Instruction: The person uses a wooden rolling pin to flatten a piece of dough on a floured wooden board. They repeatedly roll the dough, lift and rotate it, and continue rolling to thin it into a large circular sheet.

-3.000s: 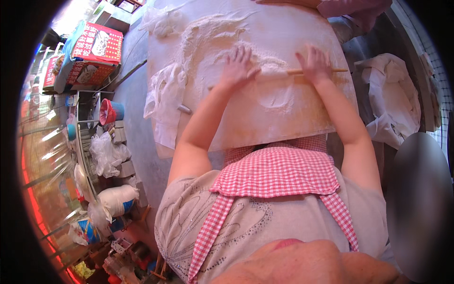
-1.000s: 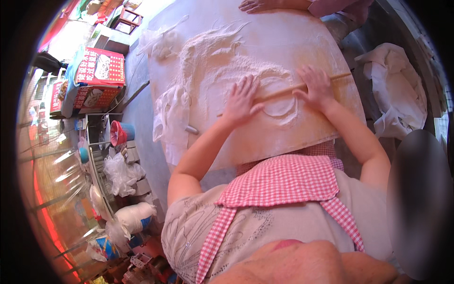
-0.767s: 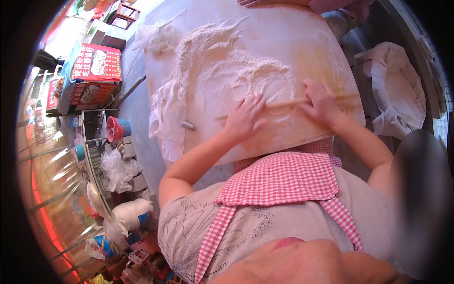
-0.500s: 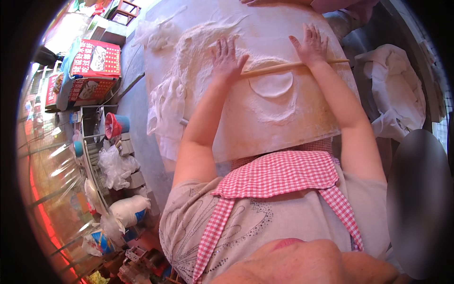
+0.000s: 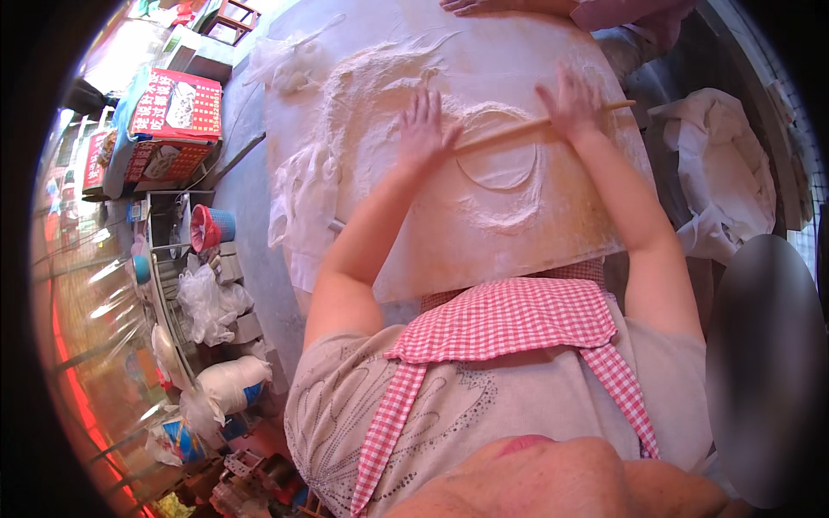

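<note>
Two hands at work on one broad floured surface (image 5: 553, 233), pale wood, dusted white across most of its top. Flour lies heaped and smeared toward the far left; the near right part shows barer board.

Dough sheet (image 5: 501, 168): already thin and flat, its curved near edge visible between the forearms. Judged well along in rolling, though the outline on the far side melts into the flour, so its full extent is hard to tell. It looks uneven yet, so more passes seem needed.

Rolling pin (image 5: 544, 125): slim wooden stick lying across the far part of the sheet, its right tip past the fingers.

Left hand (image 5: 423, 129): fingers spread, palm down, pressing on the pin's left end; nothing gripped.

Right hand (image 5: 570, 102): likewise flat and splayed on the pin nearer its right end, pressing rather than clasping.

Around: white cloth bundle (image 5: 721, 186) right of the surface, red printed box (image 5: 177, 116) far left, another person's hand (image 5: 471, 5) at the far edge.
</note>
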Demonstrator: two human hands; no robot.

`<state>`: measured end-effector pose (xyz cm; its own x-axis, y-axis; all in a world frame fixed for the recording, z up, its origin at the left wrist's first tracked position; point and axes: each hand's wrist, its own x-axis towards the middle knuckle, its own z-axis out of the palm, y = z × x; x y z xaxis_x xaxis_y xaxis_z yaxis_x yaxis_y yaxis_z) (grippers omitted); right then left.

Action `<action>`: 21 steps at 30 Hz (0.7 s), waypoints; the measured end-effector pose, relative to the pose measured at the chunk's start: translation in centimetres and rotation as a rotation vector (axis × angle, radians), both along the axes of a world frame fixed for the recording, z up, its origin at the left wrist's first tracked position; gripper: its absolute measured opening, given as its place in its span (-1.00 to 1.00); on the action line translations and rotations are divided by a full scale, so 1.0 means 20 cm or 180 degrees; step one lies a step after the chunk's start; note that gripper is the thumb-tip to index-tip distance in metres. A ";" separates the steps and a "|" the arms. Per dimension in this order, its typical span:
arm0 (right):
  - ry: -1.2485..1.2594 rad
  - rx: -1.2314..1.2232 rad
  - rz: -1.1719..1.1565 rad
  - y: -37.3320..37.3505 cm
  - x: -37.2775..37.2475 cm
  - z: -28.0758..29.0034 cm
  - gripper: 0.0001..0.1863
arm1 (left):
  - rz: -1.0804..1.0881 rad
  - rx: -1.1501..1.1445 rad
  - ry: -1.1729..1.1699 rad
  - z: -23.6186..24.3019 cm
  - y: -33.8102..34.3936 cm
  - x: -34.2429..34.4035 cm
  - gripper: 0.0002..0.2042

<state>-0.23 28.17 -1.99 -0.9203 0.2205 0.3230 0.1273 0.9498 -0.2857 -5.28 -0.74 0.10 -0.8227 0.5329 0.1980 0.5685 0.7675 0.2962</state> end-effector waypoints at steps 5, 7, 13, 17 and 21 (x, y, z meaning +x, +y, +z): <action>0.0235 -0.0069 0.1159 0.01 0.28 0.13 -0.44 | -0.1117 -0.0413 -0.0053 0.04 -0.03 0.27 -0.30; 0.0256 -0.0273 0.1354 0.00 0.32 0.16 -0.53 | -0.1151 -0.0279 -0.0268 0.06 0.01 0.25 -0.34; -0.0366 0.0009 0.1562 -0.10 0.69 0.15 -0.35 | -0.1095 -0.0728 -0.0421 0.10 -0.19 0.59 -0.34; 0.0258 -0.0099 0.0245 -0.06 0.14 -0.01 -0.11 | -0.0506 -0.0616 0.0479 0.03 -0.05 0.11 -0.29; 0.0077 -0.0135 -0.0048 -0.09 -0.04 0.02 -0.15 | -0.0007 -0.0110 0.0208 -0.03 -0.05 -0.08 -0.29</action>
<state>-1.12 26.31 -1.50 -0.9088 0.2483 0.3353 0.1340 0.9348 -0.3289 -6.92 -1.80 -0.56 -0.8075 0.5421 0.2326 0.5874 0.7754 0.2319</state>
